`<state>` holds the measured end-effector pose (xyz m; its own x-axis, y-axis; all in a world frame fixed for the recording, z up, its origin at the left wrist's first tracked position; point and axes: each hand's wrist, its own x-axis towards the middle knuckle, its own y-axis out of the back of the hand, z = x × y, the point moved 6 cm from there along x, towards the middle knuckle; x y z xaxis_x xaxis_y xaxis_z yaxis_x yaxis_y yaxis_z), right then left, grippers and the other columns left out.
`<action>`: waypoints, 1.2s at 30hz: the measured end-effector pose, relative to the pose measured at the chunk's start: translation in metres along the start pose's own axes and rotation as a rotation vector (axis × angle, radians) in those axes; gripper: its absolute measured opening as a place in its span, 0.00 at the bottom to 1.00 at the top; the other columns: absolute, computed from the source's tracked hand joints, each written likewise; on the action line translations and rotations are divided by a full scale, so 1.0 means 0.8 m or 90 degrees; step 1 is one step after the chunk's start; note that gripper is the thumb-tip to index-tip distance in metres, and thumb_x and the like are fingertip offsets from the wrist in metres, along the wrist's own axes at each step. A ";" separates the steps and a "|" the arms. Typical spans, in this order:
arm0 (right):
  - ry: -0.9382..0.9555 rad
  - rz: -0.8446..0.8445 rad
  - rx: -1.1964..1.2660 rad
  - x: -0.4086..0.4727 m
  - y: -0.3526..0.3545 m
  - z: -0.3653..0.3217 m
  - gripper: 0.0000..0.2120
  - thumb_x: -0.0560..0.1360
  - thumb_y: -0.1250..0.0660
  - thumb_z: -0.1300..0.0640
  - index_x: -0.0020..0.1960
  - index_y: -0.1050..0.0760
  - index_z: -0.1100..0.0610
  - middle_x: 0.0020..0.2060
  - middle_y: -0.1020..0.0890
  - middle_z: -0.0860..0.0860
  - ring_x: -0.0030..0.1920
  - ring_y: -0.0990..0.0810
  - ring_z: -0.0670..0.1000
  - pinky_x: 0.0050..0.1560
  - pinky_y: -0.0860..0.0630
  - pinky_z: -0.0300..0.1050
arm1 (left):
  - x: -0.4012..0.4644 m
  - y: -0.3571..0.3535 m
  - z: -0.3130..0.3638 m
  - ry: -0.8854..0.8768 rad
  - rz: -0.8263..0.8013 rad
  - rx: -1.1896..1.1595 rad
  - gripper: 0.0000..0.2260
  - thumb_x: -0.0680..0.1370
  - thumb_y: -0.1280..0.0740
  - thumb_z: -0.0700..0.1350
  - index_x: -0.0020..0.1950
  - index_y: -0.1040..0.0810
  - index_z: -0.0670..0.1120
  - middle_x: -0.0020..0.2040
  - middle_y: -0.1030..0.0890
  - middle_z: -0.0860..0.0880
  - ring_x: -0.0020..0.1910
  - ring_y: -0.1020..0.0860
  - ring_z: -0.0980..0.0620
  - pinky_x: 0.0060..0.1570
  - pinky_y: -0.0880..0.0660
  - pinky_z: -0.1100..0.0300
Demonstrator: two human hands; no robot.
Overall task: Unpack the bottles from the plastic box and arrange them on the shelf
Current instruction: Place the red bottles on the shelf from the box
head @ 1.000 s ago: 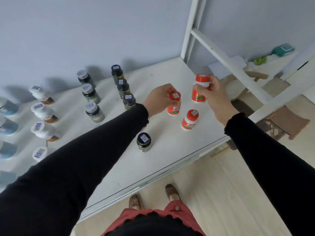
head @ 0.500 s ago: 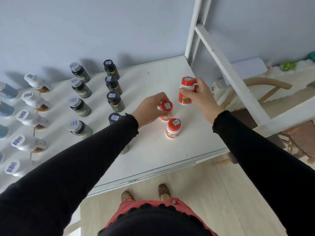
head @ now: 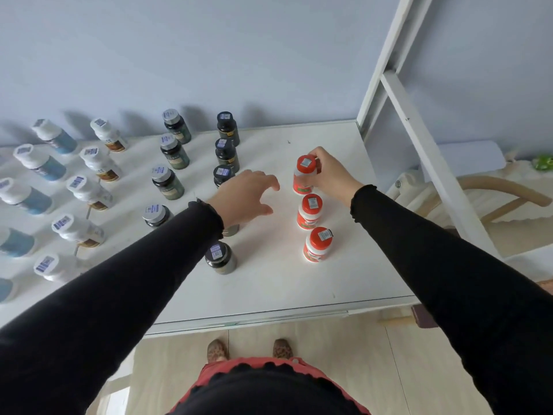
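Right hand (head: 327,172) pinches the far red-capped bottle (head: 304,175) by cap and neck, center-right of frame, upright on the white shelf (head: 344,277); long axis vertical. Two more red-capped bottles (head: 309,211) stand below it in a near-straight column w/ small gaps. Left hand (head: 245,199), fingers spread, holds nothing, just left of that column. Plastic box not in view. Right hand is nearer, so any nudge into line looks like its job.
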<state>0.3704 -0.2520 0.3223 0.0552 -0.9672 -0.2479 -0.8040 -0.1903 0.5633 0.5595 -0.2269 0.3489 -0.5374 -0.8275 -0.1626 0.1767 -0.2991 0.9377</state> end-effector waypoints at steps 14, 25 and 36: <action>0.042 0.022 0.074 -0.003 0.037 -0.081 0.30 0.76 0.31 0.41 0.73 0.34 0.51 0.72 0.29 0.47 0.70 0.30 0.47 0.65 0.33 0.43 | -0.047 0.047 -0.028 0.056 0.103 -0.054 0.20 0.75 0.27 0.50 0.66 0.25 0.52 0.59 0.22 0.50 0.59 0.26 0.47 0.57 0.28 0.51; 0.455 -0.138 -0.203 -0.090 -0.271 -0.375 0.19 0.77 0.30 0.46 0.65 0.25 0.51 0.62 0.22 0.43 0.63 0.26 0.44 0.56 0.33 0.40 | -0.346 0.131 -0.234 0.352 0.345 -0.064 0.19 0.75 0.28 0.50 0.65 0.23 0.52 0.61 0.20 0.50 0.57 0.24 0.46 0.53 0.28 0.52; 0.559 -0.410 -0.231 -0.304 -0.739 -0.549 0.18 0.76 0.30 0.49 0.64 0.24 0.55 0.62 0.21 0.50 0.63 0.26 0.51 0.54 0.34 0.39 | -0.834 0.056 -0.441 0.662 0.345 -0.121 0.18 0.74 0.27 0.49 0.63 0.21 0.50 0.57 0.20 0.49 0.55 0.23 0.46 0.53 0.27 0.54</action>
<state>1.0926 0.0216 0.3958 0.9031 -0.4291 -0.0182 -0.2661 -0.5922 0.7606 1.2171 0.1442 0.3907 0.5564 -0.8308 -0.0122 0.3413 0.2152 0.9150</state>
